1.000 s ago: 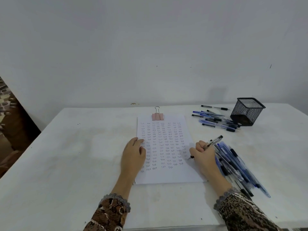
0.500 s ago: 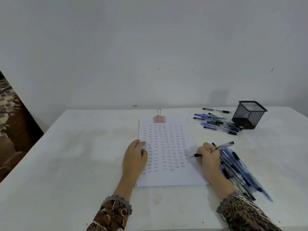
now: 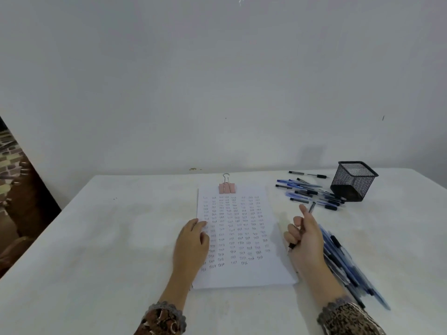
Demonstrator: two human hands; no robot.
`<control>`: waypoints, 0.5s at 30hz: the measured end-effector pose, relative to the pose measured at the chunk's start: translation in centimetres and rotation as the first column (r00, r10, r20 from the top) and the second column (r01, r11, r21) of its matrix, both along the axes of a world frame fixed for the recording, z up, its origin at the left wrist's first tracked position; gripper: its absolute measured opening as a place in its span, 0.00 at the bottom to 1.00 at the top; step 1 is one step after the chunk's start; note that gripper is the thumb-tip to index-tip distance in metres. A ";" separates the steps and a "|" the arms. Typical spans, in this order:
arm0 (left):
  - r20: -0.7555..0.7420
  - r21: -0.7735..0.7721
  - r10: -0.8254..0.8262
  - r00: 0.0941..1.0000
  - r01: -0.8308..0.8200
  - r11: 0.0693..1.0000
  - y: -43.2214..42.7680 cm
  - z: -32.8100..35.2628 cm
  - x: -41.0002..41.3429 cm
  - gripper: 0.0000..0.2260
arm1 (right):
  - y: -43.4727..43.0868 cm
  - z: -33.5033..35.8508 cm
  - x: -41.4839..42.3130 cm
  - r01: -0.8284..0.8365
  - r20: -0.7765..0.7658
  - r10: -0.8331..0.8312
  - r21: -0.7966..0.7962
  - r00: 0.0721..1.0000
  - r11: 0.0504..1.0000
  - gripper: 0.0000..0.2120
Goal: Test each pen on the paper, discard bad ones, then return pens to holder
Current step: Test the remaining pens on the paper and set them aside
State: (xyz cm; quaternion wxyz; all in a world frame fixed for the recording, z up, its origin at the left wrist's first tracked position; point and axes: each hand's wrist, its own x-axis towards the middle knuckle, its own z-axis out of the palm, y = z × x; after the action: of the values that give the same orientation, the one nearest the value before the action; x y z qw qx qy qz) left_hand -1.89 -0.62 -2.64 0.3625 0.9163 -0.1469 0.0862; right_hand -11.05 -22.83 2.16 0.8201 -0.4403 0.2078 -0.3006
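A person tests pens at a white bench, the left hand lying flat on the left margin of the paper. Its fingers are straight and close together, pressing the sheet down, most likely so that it does not slide under a writing stroke. A pink binder clip grips the top edge.

The right hand hovers just off the paper's right edge, its fingers curled around a pen. The tip points down toward the sheet and the back end rises past the knuckles, a hold that seems to sit between writing and setting aside. Rows of small test marks fill most of the page. A blank band along the bottom offers room for more.

One pile of pens lies just beside the right forearm, running down toward the bench's near edge, within easy reach. A second scatter of pens rests against the black mesh holder, which stands at the far right near the wall, and no pen shows above its rim. Which group is tested cannot be told.

A bare strip of bench between the sheet and the far scatter gives the right hand a path to the holder. The near pile crowds the hand's outer side, so a careless sweep could roll pens toward the edge.
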 end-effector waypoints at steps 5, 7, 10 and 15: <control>-0.011 -0.011 0.009 1.000 -0.010 1.000 0.0 -0.2 0.1 0.16 | 0.6 0.4 -0.8 0.063 -0.164 -0.104 -0.240 0.981 0.969 0.11; -0.013 -0.009 0.012 1.000 -0.012 1.000 0.0 -0.3 0.1 0.16 | 0.4 0.8 -1.4 0.073 -0.204 -0.156 -0.363 0.966 0.929 0.12; -0.012 -0.009 0.012 1.000 -0.012 1.000 -0.1 -0.3 0.2 0.16 | -1.7 2.1 -2.8 -0.017 -0.324 -0.304 -0.709 0.896 0.705 0.11; 0.004 -0.012 0.014 1.000 -0.014 1.000 0.0 -0.5 0.3 0.16 | -6.0 0.2 -4.7 -0.393 -0.522 -0.526 -0.852 0.671 0.345 0.12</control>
State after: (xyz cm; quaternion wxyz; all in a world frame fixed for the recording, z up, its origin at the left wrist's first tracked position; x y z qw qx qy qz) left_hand -1.60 -0.63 -3.09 0.3673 0.9148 -0.1409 0.0914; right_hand -15.72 -28.79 2.33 0.2367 -0.8938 0.3279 -0.1939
